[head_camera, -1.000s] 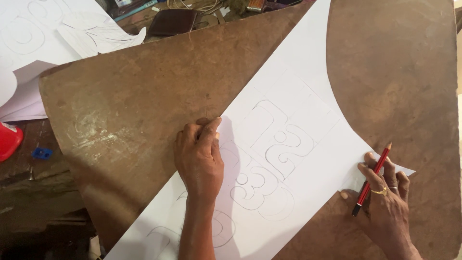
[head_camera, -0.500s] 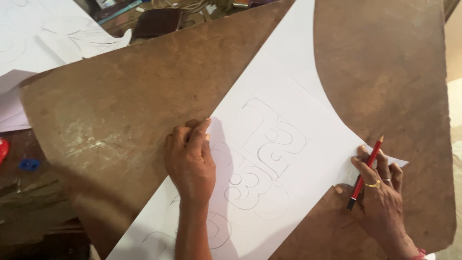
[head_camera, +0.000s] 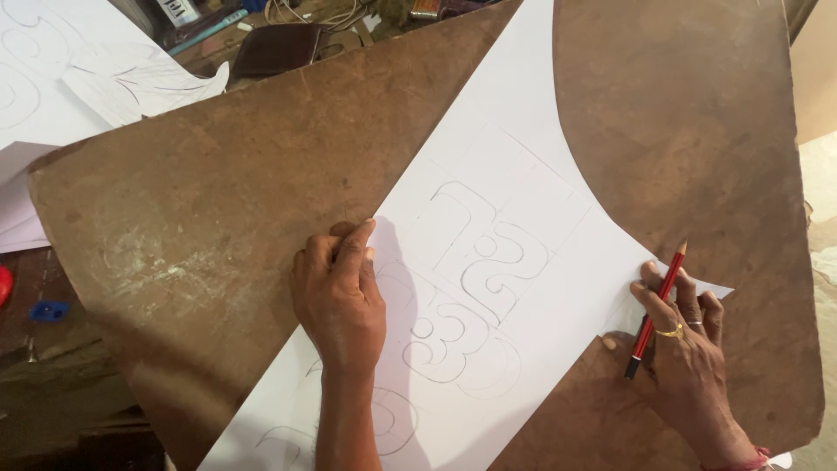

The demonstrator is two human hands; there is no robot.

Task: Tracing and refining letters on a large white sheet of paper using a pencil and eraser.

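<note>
A large white paper sheet (head_camera: 514,166) with pencilled outline letter shapes lies diagonally on a brown board (head_camera: 218,201). My left hand (head_camera: 338,296) presses flat on the sheet's left edge, fingers together. My right hand (head_camera: 680,349), with rings on two fingers, rests on the sheet's right corner and holds a red pencil (head_camera: 656,310), its tip pointing up and away from me. The drawn outlines (head_camera: 475,279) lie between the two hands.
More white sheets with drawn shapes (head_camera: 78,70) lie at the upper left beside the board. A dark wallet-like object (head_camera: 277,48) and cables sit at the top. A small blue item (head_camera: 48,310) and a red object (head_camera: 4,283) are at the left edge.
Both hands stay on the sheet in about the same grip. The view has shifted slightly, so board and paper sit a little differently in frame.
</note>
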